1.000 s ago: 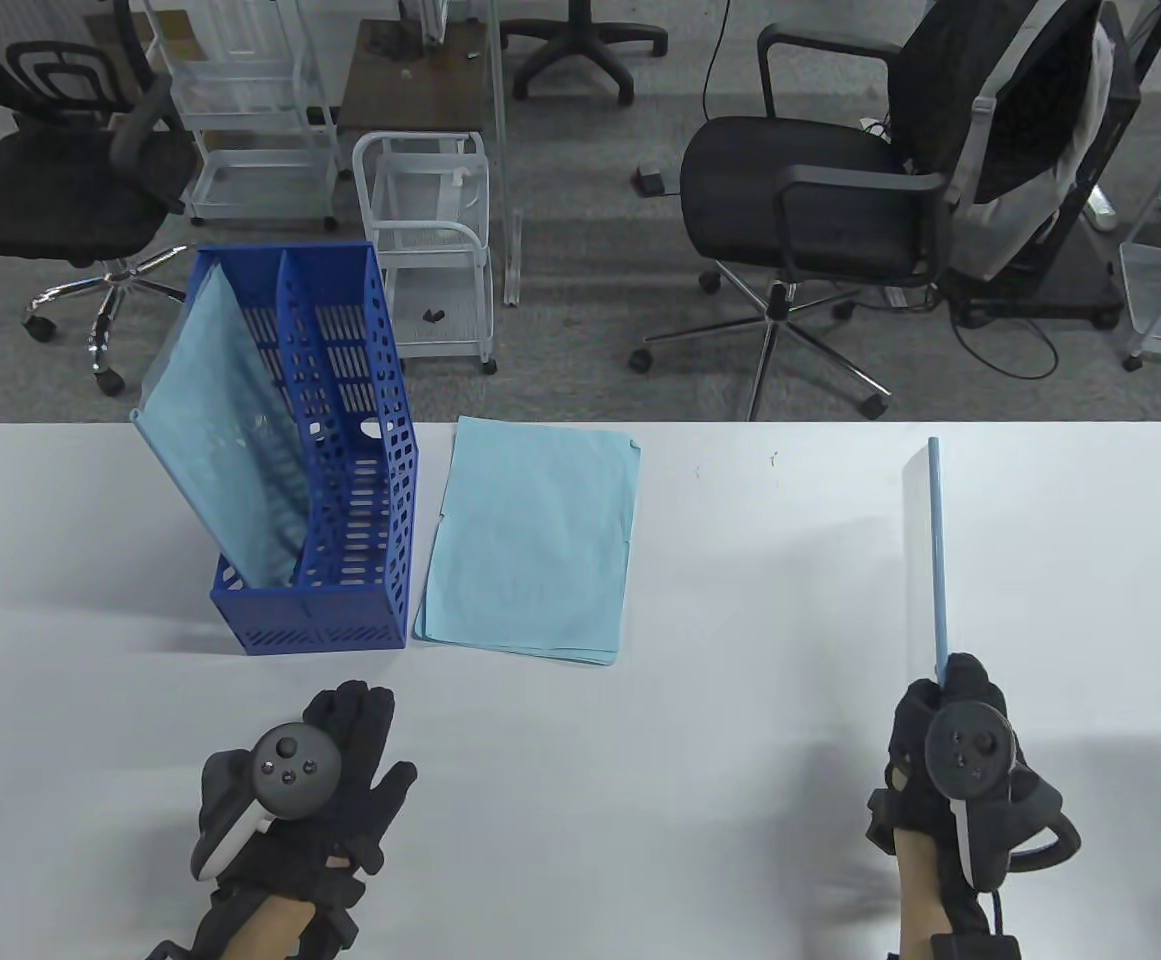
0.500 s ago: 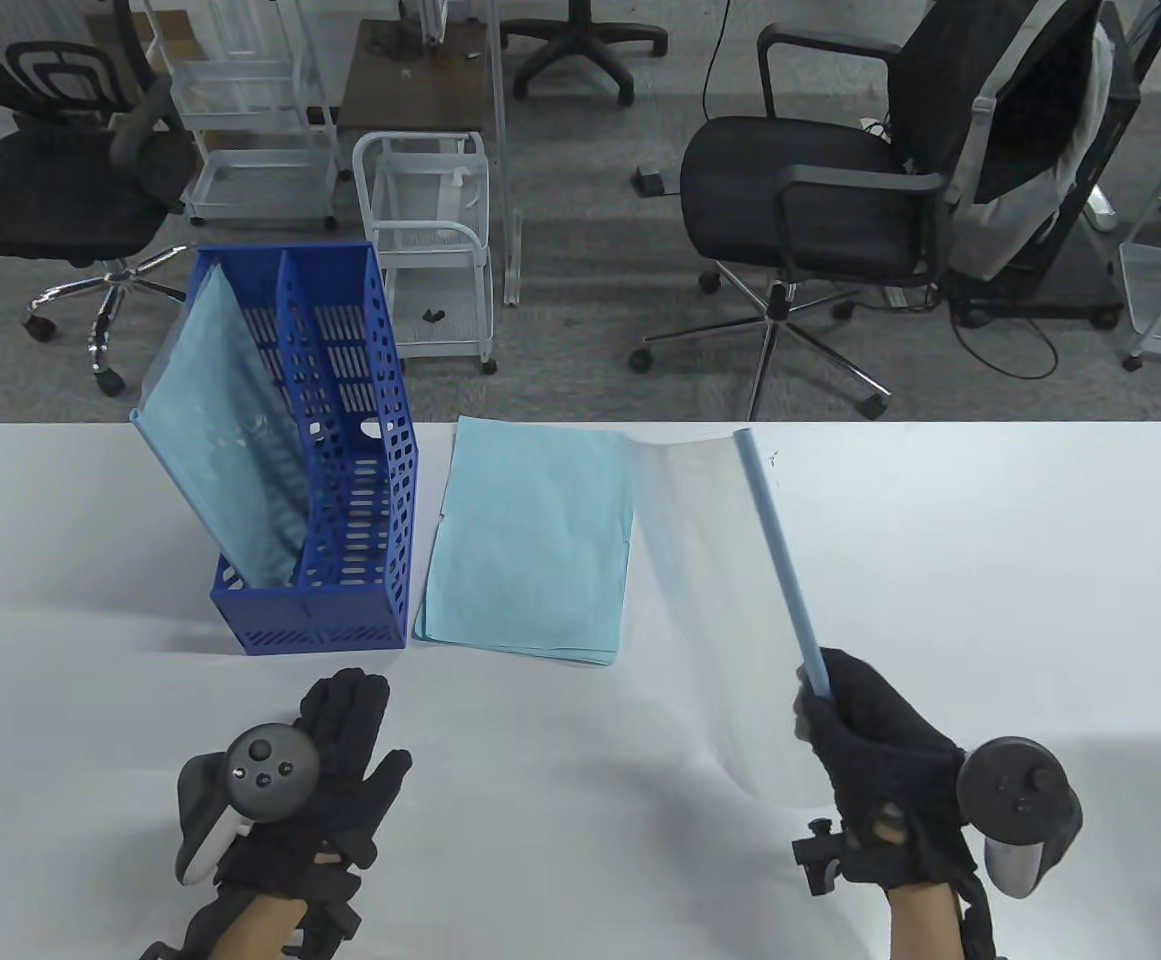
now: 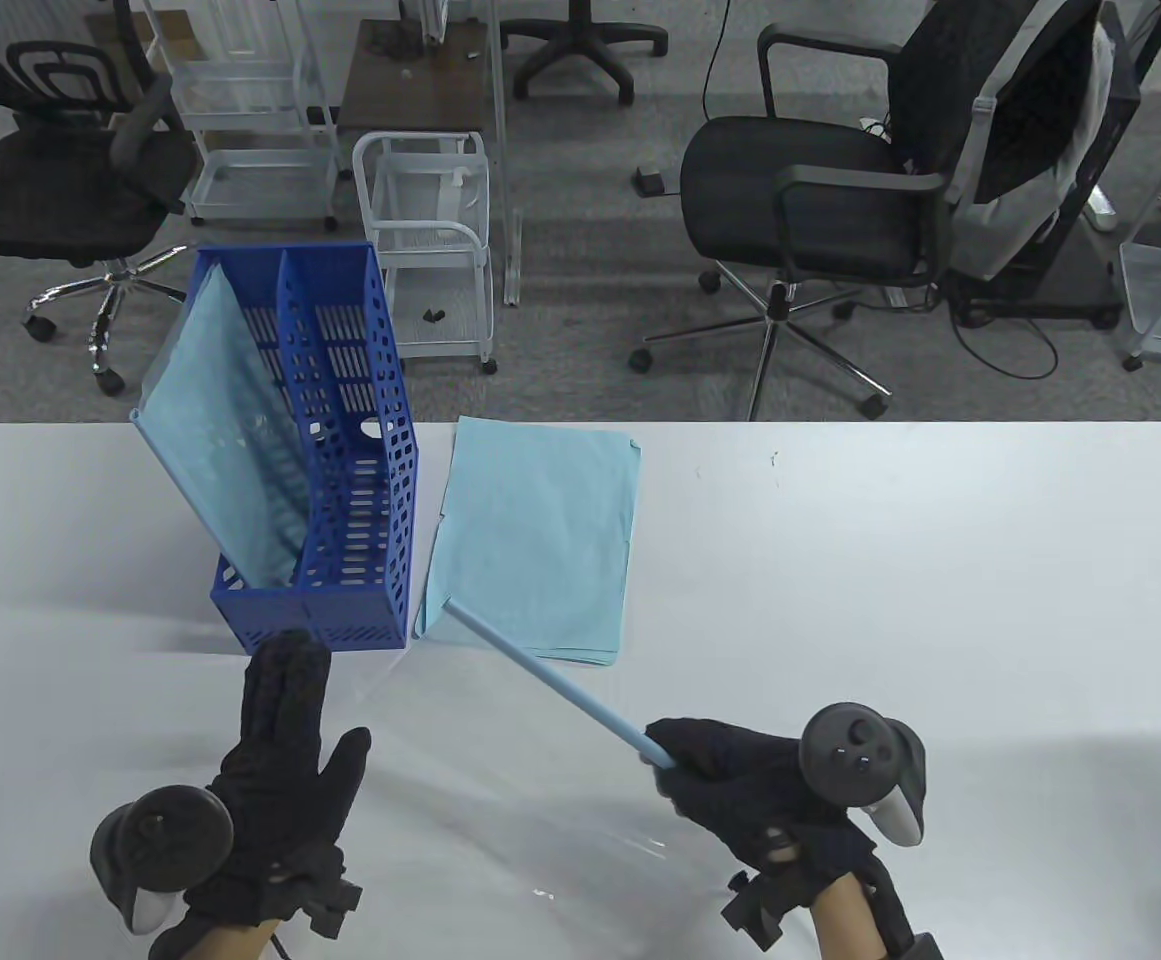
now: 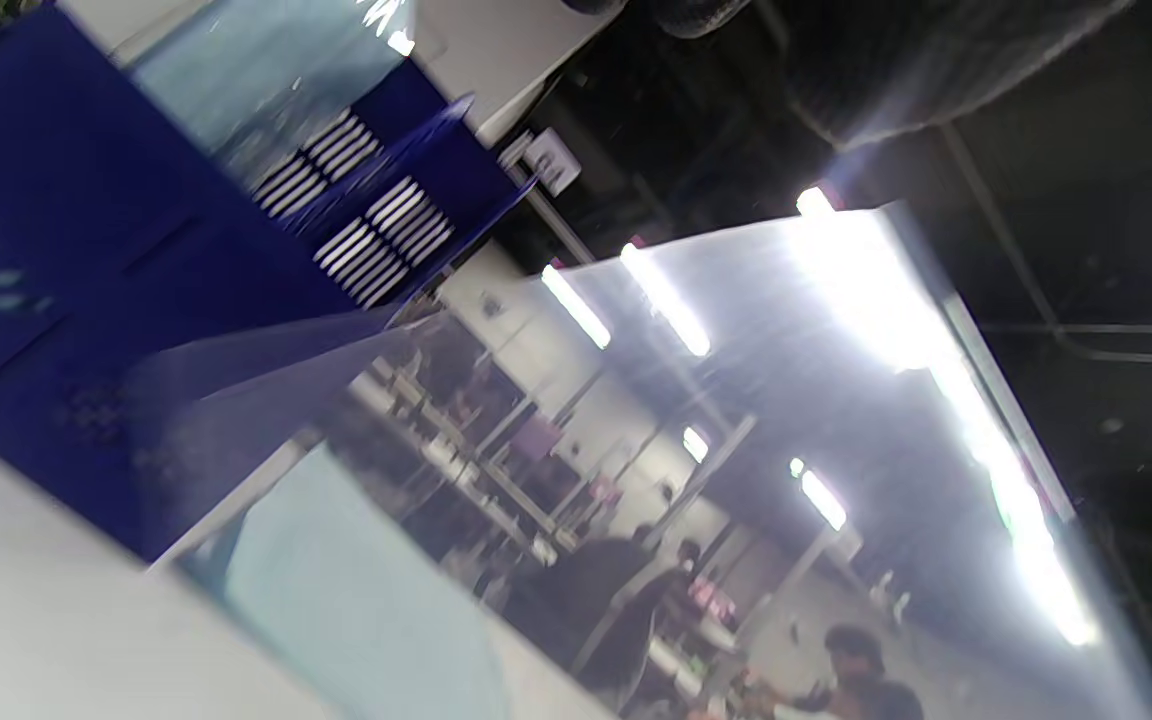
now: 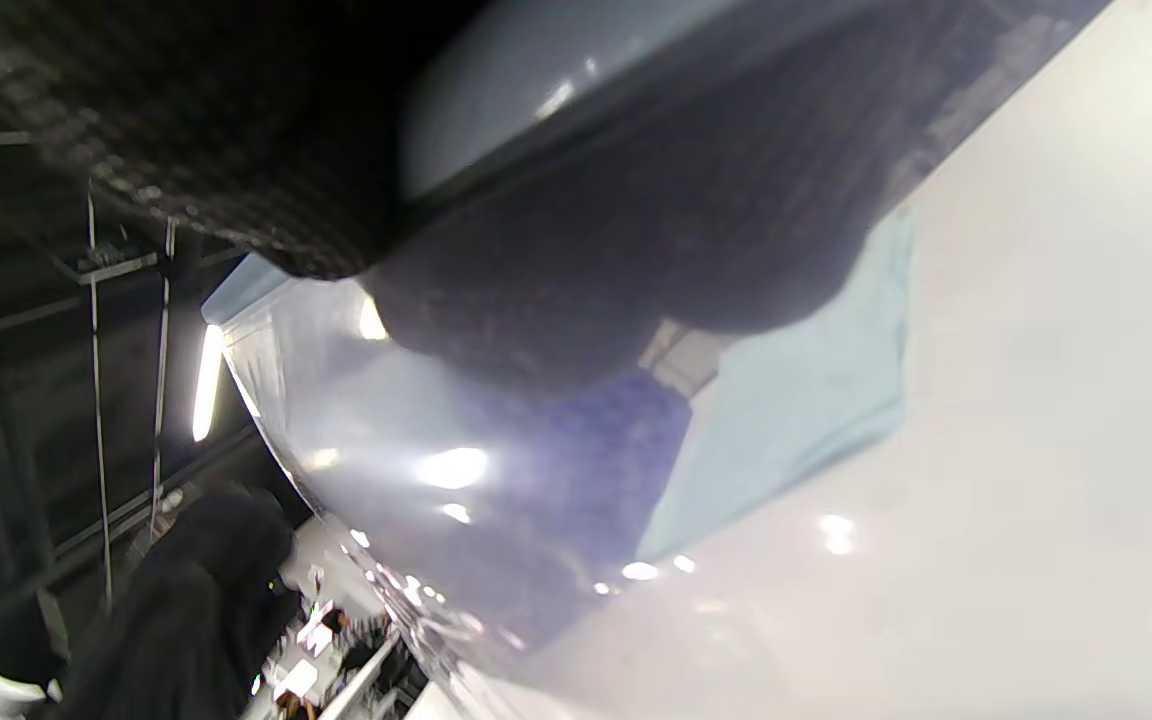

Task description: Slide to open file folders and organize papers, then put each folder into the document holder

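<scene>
Office chairs and white carts stand on the grey floor behind the white counter. Near its far left corner stands the blue holder, with one folder already leaning in its left compartment. Just beside the holder, toward the middle, lies a stack of light blue papers.

The right hand is closed around one end of a blue slide bar, whose far tip reaches over the near corner of the papers. A clear cover hangs from the bar; it is hard to see from above. The left hand lies with straight fingers near the holder's front, holding nothing.

I think the bar's tip could catch the papers and push them out of order. The slippery cover could also bend or slip out of the bar, because only one end is gripped.
</scene>
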Available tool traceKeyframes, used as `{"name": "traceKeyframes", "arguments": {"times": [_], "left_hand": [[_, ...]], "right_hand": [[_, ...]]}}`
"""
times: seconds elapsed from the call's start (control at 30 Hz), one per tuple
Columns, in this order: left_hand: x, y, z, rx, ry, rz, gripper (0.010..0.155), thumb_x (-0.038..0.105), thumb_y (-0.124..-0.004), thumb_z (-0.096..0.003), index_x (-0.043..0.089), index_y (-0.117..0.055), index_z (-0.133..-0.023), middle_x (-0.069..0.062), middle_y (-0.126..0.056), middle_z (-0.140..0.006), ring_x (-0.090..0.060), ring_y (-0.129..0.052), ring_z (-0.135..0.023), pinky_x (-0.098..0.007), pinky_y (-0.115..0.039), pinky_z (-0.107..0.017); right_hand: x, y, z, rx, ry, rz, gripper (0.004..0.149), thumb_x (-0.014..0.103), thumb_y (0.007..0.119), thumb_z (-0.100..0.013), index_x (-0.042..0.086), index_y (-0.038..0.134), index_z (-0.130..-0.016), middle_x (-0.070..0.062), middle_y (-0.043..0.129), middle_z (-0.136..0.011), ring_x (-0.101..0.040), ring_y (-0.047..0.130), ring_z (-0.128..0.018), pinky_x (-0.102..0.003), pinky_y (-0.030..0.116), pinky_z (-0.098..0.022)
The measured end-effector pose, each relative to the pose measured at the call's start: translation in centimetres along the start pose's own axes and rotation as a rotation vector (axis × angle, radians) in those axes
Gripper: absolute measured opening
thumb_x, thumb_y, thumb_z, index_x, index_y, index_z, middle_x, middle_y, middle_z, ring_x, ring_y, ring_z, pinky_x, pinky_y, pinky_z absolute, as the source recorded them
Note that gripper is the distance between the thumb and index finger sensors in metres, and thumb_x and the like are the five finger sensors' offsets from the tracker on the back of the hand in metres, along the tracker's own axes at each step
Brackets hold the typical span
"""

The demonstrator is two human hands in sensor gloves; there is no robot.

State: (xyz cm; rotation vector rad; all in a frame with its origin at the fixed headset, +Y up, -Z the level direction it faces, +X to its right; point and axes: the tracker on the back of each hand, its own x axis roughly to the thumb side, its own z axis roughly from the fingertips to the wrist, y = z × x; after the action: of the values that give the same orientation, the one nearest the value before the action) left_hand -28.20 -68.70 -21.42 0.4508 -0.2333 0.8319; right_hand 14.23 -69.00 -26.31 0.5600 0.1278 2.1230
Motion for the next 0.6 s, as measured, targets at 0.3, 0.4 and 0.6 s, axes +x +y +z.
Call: {"name": "traceKeyframes", "arguments": {"times": [0.3, 0.4, 0.6], "left_hand": [[5.7, -2.3, 1.5, -0.158, -0.215, -0.301, 0.069, 0.049, -0.085, -0.0461, 0.035, -0.063, -0.11, 0.006, -0.06, -0.121, -0.024, -0.057, -0.117, -0.046, -0.048, -0.085], [5.7, -4.6, 1.5, -0.324, -0.21, -0.338, 0.066, 0.048, -0.085, -0.046, 0.035, -0.067, -0.109, 0.006, -0.064, -0.119, -0.024, -0.063, -0.116, -0.046, -0.052, -0.085], [5.3, -8.3, 1.6, -0.595, -0.208, -0.443, 0.057, 0.047, -0.088, -0.0445, 0.033, -0.082, -0.099, 0.003, -0.09, -0.1, -0.027, -0.092, -0.094, -0.052, -0.071, -0.075]], "right_hand": [[1.6, 5.4, -1.1, 0.181, 0.012, 0.192, 0.048, 0.042, 0.091, -0.037, 0.023, 0.088, -0.081, 0.001, 0.101, -0.062, -0.016, 0.105, -0.036, -0.029, 0.097, -0.025], [1.6, 7.0, -1.4, 0.221, 0.025, 0.222, 0.048, 0.042, 0.091, -0.036, 0.023, 0.089, -0.081, 0.001, 0.102, -0.062, -0.016, 0.105, -0.035, -0.03, 0.097, -0.025], [2.3, 8.9, -1.8, 0.238, 0.0, 0.277, 0.048, 0.042, 0.091, -0.036, 0.023, 0.089, -0.08, 0.001, 0.102, -0.061, -0.016, 0.105, -0.035, -0.03, 0.097, -0.024]]}}
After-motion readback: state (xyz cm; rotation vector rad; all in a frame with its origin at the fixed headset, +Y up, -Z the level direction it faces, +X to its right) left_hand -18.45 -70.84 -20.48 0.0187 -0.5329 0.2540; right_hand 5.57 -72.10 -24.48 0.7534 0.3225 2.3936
